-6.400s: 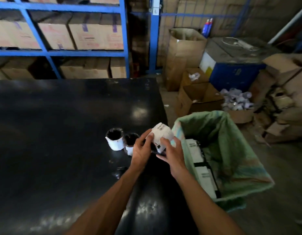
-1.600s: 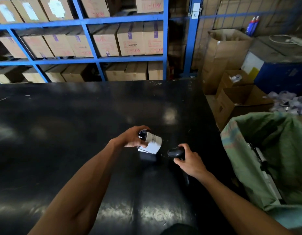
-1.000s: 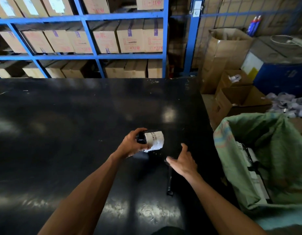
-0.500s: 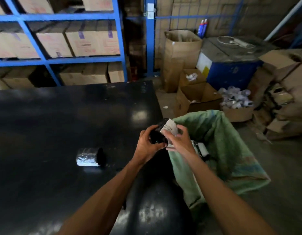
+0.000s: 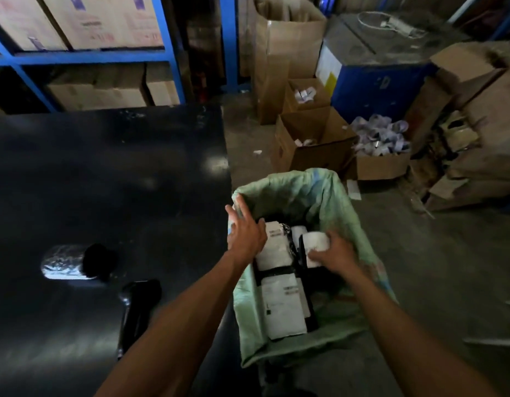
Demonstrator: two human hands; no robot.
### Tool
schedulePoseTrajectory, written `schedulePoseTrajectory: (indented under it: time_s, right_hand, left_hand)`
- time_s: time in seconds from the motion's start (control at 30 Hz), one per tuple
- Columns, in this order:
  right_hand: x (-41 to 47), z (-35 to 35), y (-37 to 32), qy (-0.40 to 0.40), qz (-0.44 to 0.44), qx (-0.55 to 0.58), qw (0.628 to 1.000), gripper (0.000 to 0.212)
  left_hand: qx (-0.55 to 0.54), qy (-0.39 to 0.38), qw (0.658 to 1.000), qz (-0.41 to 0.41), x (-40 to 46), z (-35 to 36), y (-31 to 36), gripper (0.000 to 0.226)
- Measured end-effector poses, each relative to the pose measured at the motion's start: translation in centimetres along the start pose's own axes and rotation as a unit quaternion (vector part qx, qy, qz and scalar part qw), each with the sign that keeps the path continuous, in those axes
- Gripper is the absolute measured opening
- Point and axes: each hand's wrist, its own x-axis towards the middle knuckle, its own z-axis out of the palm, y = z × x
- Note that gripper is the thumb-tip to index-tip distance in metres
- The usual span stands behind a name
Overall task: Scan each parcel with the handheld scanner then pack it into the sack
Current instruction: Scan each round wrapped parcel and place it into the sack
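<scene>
The green woven sack (image 5: 345, 213) stands open at the right edge of the black table (image 5: 110, 179). Inside it lie several black parcels with white labels (image 5: 282, 305). My right hand (image 5: 335, 253) is down in the sack, shut on a small white-labelled parcel (image 5: 315, 243). My left hand (image 5: 245, 230) hovers over the sack's left rim with fingers spread, holding nothing. The black handheld scanner (image 5: 137, 299) lies on the table near my left forearm. One shiny black wrapped parcel (image 5: 73, 265) rests on the table to the left.
Open cardboard boxes (image 5: 311, 138) and a box of white paper rolls (image 5: 379, 138) sit on the floor behind the sack. A blue bin (image 5: 371, 81) stands farther back. Blue shelving with cartons (image 5: 84, 27) lines the wall behind the table.
Both hands carried the small parcel from above the table edge down into the sack. My left hand let go and spread open; my right hand still holds the parcel.
</scene>
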Motion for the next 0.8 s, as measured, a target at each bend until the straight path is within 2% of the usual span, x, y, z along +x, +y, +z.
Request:
schedulePoseTrajectory:
  time_s: [0.17,0.4,0.8]
  right_hand:
    - [3.6,3.1,4.4,-0.066,0.014,-0.086,0.994,0.079]
    - [8.1,7.3,6.6,-0.105,0.026,-0.094,0.99,0.082]
    - [12.1,10.8,7.2,-0.093,0.045,-0.094,0.99,0.086]
  left_hand:
    - [0.012,0.042,0.998,-0.036,1.2,1.0,0.2,0.078]
    - [0.043,0.058,0.996,-0.044,2.0,1.7,0.4,0.078]
    - [0.029,0.048,0.997,-0.052,2.4,2.3,-0.1,0.082]
